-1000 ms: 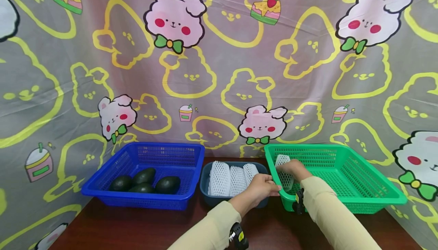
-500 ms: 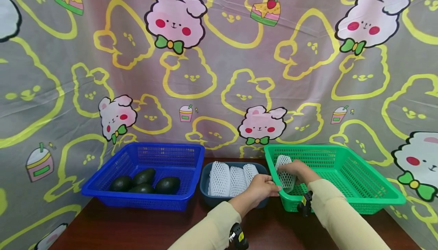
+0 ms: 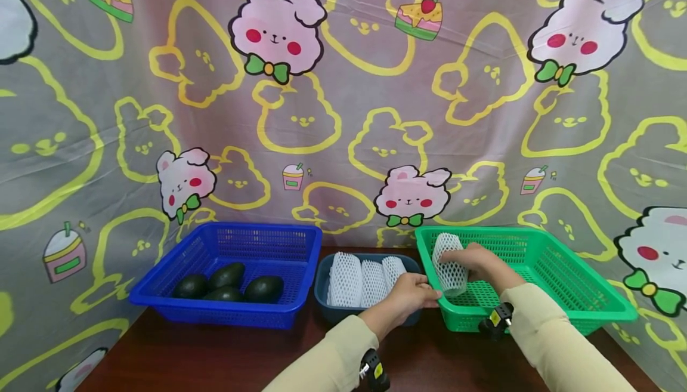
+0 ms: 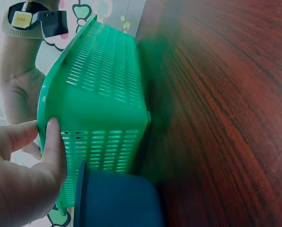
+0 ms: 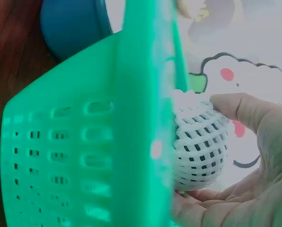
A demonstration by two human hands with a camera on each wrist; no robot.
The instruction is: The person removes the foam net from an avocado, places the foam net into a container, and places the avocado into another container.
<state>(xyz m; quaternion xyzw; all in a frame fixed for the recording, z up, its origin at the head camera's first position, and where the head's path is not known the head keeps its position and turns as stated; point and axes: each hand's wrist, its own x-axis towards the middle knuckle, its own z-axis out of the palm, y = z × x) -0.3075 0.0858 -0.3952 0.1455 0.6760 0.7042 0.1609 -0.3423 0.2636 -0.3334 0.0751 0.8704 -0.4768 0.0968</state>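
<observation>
In the head view my right hand (image 3: 479, 261) grips a white foam net sleeve (image 3: 451, 275) at the left end of the green basket (image 3: 547, 314). Dark colour shows through the sleeve's mesh, so something dark is inside. The right wrist view has the thumb above the foam net sleeve (image 5: 201, 149) and the other fingers below it. My left hand (image 3: 409, 296) pinches the green basket's near left rim; the left wrist view shows its thumb and a finger on either side of that rim (image 4: 44, 104).
Left of the green basket, a dark blue-grey tub (image 3: 321, 296) holds white foam net sleeves (image 3: 345, 280). Farther left stands a blue basket (image 3: 225, 314) with several avocados (image 3: 264, 289). A patterned curtain (image 3: 333, 99) hangs behind the brown table (image 3: 225, 362).
My right hand has moved up and to the right, and the foam net sleeve has risen slightly with it. My left hand has stayed on the basket rim.
</observation>
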